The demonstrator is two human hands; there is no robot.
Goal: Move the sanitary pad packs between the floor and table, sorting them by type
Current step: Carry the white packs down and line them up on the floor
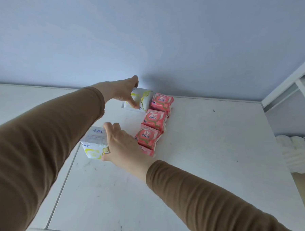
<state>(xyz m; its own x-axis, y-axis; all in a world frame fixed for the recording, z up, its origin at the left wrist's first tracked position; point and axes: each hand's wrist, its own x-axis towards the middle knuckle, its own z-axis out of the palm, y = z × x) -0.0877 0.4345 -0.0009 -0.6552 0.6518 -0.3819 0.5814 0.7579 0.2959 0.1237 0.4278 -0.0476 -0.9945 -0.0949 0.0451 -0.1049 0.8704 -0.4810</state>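
Head view: my left hand (pixel 124 91) grips a white pack (pixel 140 100) at 12 o'clock on the table (pixel 208 153), touching the pink packs (pixel 152 123) row. My right hand (pixel 122 145) holds another white pack (pixel 95 144) at 9 o'clock.

Both arms reach forward, sleeved in brown fabric down to the wrists. The left arm stretches farther out, its forearm crossing from the lower left. The left hand (pixel 125 92) has thumb and fingers curled round the far white plastic pad pack with yellow print (pixel 140 100), thumb on the near face. The right arm comes from the lower right; the right hand (pixel 121 146), back turned upward, grips the near white plastic pad pack with blue lettering (pixel 93 144) from its right side.
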